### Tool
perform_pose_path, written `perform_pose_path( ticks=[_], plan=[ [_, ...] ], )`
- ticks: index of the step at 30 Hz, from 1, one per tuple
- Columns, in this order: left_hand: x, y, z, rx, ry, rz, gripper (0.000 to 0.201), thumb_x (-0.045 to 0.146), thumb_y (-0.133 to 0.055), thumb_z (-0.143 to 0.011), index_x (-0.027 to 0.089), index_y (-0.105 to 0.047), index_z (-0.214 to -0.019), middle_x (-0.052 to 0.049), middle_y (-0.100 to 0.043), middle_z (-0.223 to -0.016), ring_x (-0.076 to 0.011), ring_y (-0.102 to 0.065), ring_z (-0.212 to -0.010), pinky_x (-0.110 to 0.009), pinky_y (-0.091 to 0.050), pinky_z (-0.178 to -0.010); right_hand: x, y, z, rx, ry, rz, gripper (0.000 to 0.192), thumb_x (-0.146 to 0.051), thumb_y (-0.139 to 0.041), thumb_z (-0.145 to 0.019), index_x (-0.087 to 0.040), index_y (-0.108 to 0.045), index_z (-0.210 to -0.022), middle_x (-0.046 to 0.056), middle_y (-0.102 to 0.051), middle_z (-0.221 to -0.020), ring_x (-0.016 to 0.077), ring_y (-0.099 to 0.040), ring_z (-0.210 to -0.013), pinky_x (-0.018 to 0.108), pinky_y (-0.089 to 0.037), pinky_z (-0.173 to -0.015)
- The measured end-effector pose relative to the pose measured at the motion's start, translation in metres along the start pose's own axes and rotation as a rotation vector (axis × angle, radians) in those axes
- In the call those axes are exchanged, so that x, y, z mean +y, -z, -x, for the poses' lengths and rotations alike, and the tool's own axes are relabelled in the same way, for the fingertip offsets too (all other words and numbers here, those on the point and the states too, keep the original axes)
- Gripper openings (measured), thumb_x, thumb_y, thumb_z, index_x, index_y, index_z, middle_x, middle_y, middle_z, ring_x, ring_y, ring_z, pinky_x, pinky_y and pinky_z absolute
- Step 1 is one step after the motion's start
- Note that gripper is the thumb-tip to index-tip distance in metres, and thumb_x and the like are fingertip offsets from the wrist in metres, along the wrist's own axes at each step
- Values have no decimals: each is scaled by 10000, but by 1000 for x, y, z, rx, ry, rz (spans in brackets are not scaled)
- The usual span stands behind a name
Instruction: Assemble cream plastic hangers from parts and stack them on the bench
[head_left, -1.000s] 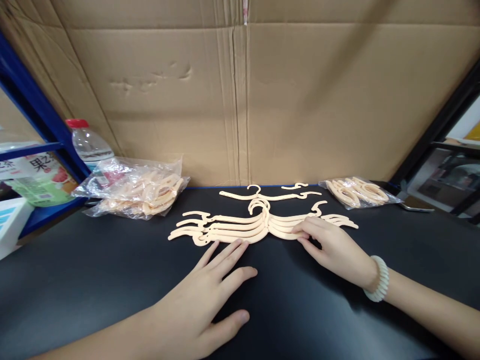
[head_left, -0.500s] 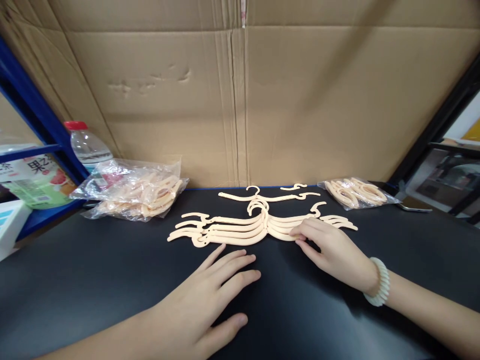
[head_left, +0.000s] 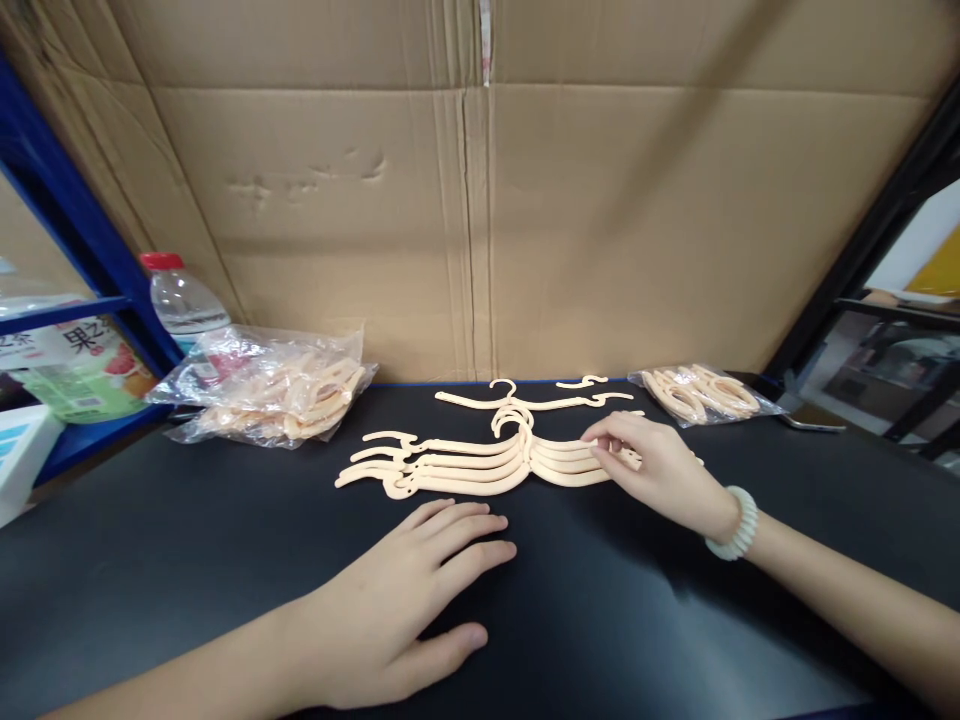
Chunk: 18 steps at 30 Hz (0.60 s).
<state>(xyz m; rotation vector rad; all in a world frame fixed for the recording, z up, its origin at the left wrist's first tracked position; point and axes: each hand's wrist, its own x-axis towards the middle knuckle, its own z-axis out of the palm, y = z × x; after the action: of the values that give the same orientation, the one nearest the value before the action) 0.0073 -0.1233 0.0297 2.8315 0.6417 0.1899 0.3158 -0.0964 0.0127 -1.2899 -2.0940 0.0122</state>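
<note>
Several cream plastic folding hangers (head_left: 469,488) lie in a row, their hooks gathered at the middle and their hinged end pieces spread at the left. My right hand (head_left: 660,468), with a pale beaded bracelet (head_left: 739,522) on the wrist, pinches thumb and fingers on the right arm of a hanger towards the back of the row. Its fingers cover part of the right-hand ends. My left hand (head_left: 412,595) rests open on the table in front of the row, fingers spread and holding nothing. Behind the row lies another hanger (head_left: 476,403) with its hook up.
A small loose cream piece (head_left: 581,383) lies at the back. Clear bags of cream hanger parts sit at the left (head_left: 315,395) and right (head_left: 701,395). Further left stands a red-capped bottle (head_left: 184,300). A cardboard wall (head_left: 337,230) closes off the black table's (head_left: 187,560) far side.
My right hand has moved back from the nearest hanger's arm to one further back in the row. My left hand stays nearly in place, and the view has tilted slightly.
</note>
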Motion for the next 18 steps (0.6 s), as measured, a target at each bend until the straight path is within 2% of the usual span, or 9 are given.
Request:
perform_pose_path(
  ticks=[3,4,7,10,14,18],
  plan=[
    [-1,3,-1,-7,-14,-3,503,278,-553,-855,261,-448,-1347,-78,-458,-1411,-286,-399,-1304,-453,-347,-1079,27,5,-25,-31,-69,76,183,-173,-468,-854,-170,-622,-952,56,-676,-883,171,-629,-786,302,-514,-722],
    [-1,4,-1,1,-21,2,490,275,-552,-855,263,-459,-1336,-77,-466,-1404,-285,-403,-1299,-450,-349,-1076,38,7,-36,-126,-120,131,208,-171,-454,-863,-169,-623,-985,56,-687,-930,164,-640,-825,283,-517,-742],
    [0,5,-1,10,-40,10,469,269,-552,-853,264,-477,-1316,-79,-477,-1393,-285,-412,-1292,-449,-350,-1071,72,12,-69,-218,-177,203,234,-130,-481,-836,-133,-649,-998,76,-714,-925,173,-665,-834,267,-522,-749],
    [0,5,0,2,-49,3,471,267,-556,-848,254,-478,-1312,-86,-472,-1395,-282,-410,-1295,-445,-351,-1072,97,13,-96,-318,-166,294,236,-90,-527,-804,-134,-677,-981,85,-720,-950,204,-668,-871,303,-504,-812],
    [2,6,0,4,-52,-9,463,272,-554,-851,245,-480,-1307,-89,-473,-1392,-278,-412,-1295,-439,-351,-1074,112,3,-115,-433,-128,414,227,-82,-554,-834,-120,-663,-1030,115,-690,-1035,218,-643,-956,353,-479,-880],
    [4,8,2,-3,-53,-27,455,279,-545,-861,237,-479,-1309,-97,-478,-1388,-275,-414,-1296,-438,-342,-1080,112,-9,-119,-515,-89,508,199,-256,-564,-911,-143,-621,-1064,67,-660,-1022,177,-632,-912,387,-505,-850]
  ],
)
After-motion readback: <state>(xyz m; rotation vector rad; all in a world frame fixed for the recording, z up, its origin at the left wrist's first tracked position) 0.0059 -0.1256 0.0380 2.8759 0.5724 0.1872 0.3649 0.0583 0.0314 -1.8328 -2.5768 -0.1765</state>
